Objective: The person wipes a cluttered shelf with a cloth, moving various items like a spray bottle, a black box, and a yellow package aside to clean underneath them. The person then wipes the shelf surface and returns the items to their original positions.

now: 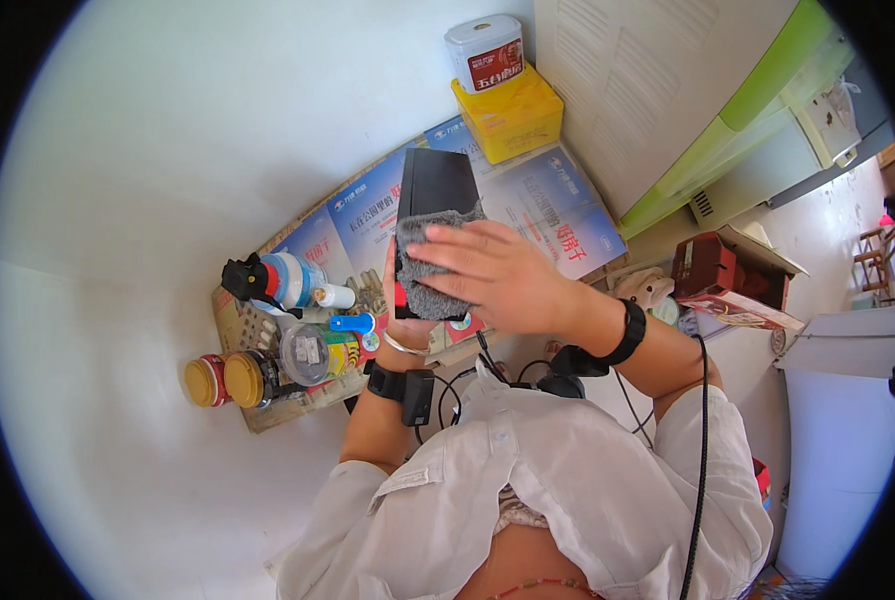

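Observation:
A black rectangular box (441,180) is held up over the table in front of me. My left hand (411,327) grips its near end from below and the left side, mostly hidden behind it. A grey fluffy cloth (436,296) lies over the near half of the box. My right hand (496,274) presses on this cloth with its fingers spread across it. Some red (400,296) shows at the box's lower left edge. What is under the cloth cannot be seen.
Printed poster sheets (365,217) cover the table. To the left stand a blue-white bottle (291,276), a small white bottle (335,296), a blue handled item (351,323) and several lidded jars (243,379). At the back, a white tub (485,45) tops a yellow box (511,116). An open red carton (732,277) sits right.

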### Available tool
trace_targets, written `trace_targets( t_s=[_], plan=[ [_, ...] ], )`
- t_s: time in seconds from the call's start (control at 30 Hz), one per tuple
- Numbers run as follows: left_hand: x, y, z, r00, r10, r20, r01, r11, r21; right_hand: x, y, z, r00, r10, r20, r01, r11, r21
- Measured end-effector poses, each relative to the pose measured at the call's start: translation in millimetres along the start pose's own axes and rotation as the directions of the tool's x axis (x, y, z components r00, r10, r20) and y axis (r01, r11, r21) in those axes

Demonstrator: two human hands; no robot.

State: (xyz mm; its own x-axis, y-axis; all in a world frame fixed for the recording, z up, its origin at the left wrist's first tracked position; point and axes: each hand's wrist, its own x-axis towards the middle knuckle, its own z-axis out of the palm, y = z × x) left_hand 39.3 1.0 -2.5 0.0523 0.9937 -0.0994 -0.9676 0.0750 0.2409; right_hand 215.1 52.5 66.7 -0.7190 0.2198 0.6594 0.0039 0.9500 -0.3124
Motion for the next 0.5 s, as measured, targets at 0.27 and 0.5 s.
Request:
trace_targets(
  t_s=[0.27, 0.5],
  plan=[
    [-35, -14, 1, 0.998, -0.004, 0.059, -0.03, 0.813, 0.581, 2, 69, -8, 0.952, 0.306, -0.028, -0.264, 0.86, 0.436],
    [-26, -13, -24, 0.995, -0.093, -0.031, 0.095, 0.994, 0.055, 3, 65, 45, 0.426, 0.904, -0.008, -0.172, 0.09, 0.981]
  ],
)
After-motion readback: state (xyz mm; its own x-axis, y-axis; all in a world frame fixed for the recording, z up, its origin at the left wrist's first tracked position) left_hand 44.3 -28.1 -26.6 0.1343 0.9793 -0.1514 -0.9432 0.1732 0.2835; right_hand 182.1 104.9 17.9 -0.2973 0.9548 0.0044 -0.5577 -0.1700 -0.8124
